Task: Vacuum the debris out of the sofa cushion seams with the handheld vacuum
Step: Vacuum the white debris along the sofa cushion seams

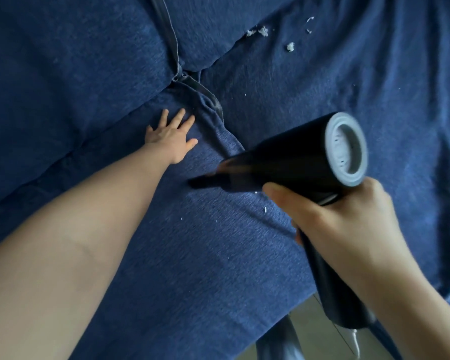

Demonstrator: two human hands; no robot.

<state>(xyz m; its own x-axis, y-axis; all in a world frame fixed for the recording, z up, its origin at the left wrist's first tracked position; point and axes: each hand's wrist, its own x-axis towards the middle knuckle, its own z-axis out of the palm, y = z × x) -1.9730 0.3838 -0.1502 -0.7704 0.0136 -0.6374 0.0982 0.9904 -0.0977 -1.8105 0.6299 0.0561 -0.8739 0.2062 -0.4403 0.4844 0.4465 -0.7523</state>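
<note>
My right hand [348, 219] grips the handle of a black handheld vacuum [291, 157] with a grey rear cap. Its narrow nozzle [205, 181] points left and sits low over the blue seat cushion [192, 255], blurred. My left hand [170, 136] lies flat with spread fingers on the cushion, just left of the seam [213, 110] between the seat cushions. White debris clumps [264, 31] lie near the back seam on the right cushion. Small white specks [265, 209] are scattered on the fabric by the vacuum.
Blue back cushions [63, 61] rise at the upper left and top. A grey zipper strip [166, 27] runs down between them. The sofa's front edge and a bit of floor [307, 323] show at the bottom right, with a grey sofa leg [278, 344].
</note>
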